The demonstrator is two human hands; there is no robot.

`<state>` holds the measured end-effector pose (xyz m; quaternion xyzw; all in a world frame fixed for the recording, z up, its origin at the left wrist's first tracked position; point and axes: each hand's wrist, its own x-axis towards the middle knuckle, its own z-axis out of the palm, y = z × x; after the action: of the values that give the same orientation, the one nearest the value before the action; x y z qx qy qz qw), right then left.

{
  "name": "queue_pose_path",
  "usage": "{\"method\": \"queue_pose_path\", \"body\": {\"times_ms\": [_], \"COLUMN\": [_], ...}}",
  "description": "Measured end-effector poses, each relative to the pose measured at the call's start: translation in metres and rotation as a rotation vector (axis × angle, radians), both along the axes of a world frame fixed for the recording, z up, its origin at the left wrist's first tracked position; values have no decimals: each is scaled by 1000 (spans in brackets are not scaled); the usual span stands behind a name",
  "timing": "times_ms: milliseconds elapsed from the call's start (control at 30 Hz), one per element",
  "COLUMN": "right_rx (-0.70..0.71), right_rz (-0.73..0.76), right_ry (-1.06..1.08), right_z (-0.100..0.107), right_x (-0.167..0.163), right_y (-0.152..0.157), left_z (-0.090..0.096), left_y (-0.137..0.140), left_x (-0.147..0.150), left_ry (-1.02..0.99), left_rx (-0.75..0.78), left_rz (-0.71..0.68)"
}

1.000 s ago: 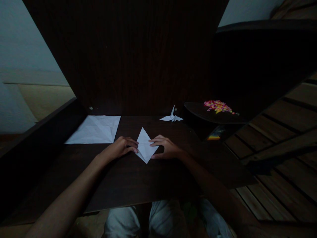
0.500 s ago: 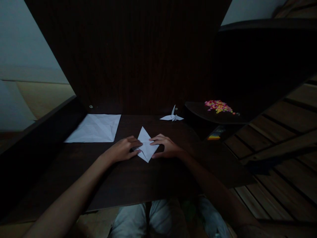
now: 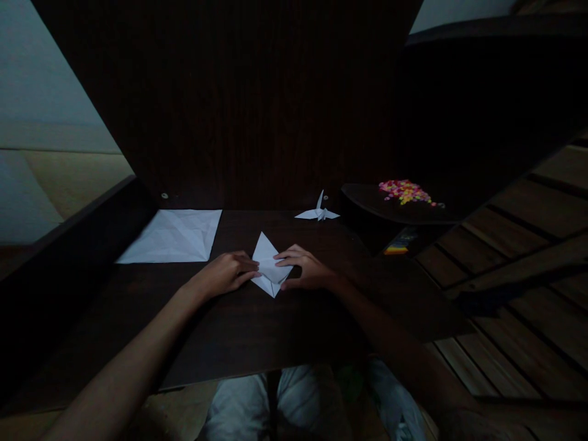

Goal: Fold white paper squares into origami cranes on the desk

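A small white sheet of origami paper (image 3: 266,248), folded into a diamond, lies on the dark desk with one point away from me. My left hand (image 3: 228,271) closes thumb and fingertips on its left corner. From the right, my right hand (image 3: 307,268) holds the paper, fingertips resting on its upper face and thumb at the lower right edge. Between both hands a layer bows up slightly, and a seam shows in the lower triangle. Behind, near the back panel, stands a folded white paper crane (image 3: 319,214) with wings spread.
A larger creased white sheet (image 3: 174,236) lies flat at the back left. On a raised rounded shelf (image 3: 367,202) at the right is a heap of small colourful pieces (image 3: 407,191). A low side wall (image 3: 78,226) bounds the desk at left.
The lower part of the folded paper has opened: a layer now curves upward and a seam shows beneath. My left fingertips have shifted slightly left; the right hand stays nearly in place.
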<state>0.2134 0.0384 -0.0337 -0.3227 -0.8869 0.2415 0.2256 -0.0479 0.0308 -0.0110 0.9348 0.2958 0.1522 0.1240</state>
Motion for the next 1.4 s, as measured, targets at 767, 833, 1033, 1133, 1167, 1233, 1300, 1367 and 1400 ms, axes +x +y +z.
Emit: {"method": "queue_pose_path", "body": {"times_ms": [767, 833, 1033, 1133, 1167, 1233, 1300, 1367, 1400], "right_rx": [77, 57, 4, 5, 15, 37, 55, 67, 70], "right_rz": [-225, -272, -403, -443, -455, -471, -479, -488, -498], "right_ry": [94, 95, 66, 60, 50, 23, 2, -17, -28], "right_z": [-4, -1, 5, 4, 3, 2, 1, 1, 1], "right_x": [-18, -19, -23, -25, -26, -27, -28, -28, -29], "right_y": [-2, -4, -9, -11, -12, -13, -13, -13, -13], "left_z": [-7, -6, -8, -9, -9, -8, -7, -6, -6], "left_y": [-7, -9, -10, -11, -11, -12, -13, -14, -14], "left_x": [24, 27, 32, 34, 34, 35, 36, 36, 37], "left_ry": [-155, -172, -164, -160, -162, -159, -142, -119, -110], "left_rx": [-135, -129, -99, -109, -112, -119, -124, -126, -128], "left_rz": [435, 448, 490, 491, 492, 494, 500, 509, 514]}}
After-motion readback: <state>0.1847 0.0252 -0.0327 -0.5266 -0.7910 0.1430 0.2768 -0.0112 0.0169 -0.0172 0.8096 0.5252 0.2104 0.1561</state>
